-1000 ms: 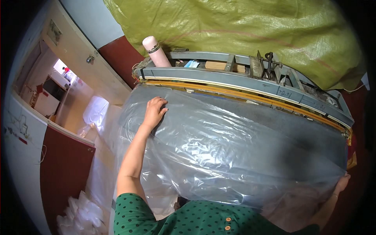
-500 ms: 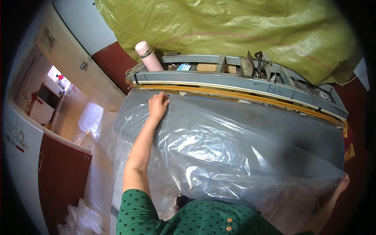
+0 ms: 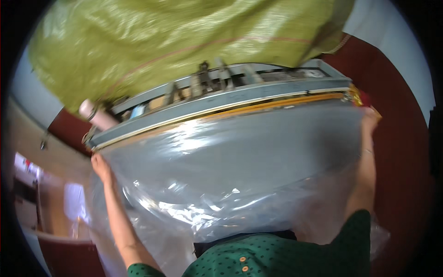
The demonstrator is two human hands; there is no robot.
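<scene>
A wide clear plastic sheet (image 3: 184, 207) stretches between my two hands over a grey tabletop (image 3: 286, 134). My left hand (image 3: 102, 168) pinches the sheet's left corner, close to the left end of a grey metal frame (image 3: 221, 99). At the far right, my right hand (image 3: 369, 121) is closed on the other corner, near the frame's right end. An orange strip (image 3: 277, 102) runs along the frame's near side, beside the sheet's far edge. The sheet's near part hangs in shiny folds toward my body. Motion blurs the fingers somewhat.
A pink bottle (image 3: 102, 117) leans at the frame's left end. Metal clamps (image 3: 205, 77) stand on the frame. Behind it hangs a yellow-green tarp (image 3: 184, 37). A doorway opens on the left, with white plastic (image 3: 75, 201) on its floor. A dark red wall (image 3: 392, 175) borders the right.
My left hand has moved to the sheet's left corner, and my right hand has gone forward to the frame's right end. The sheet is now drawn wider and farther forward. The view has turned right.
</scene>
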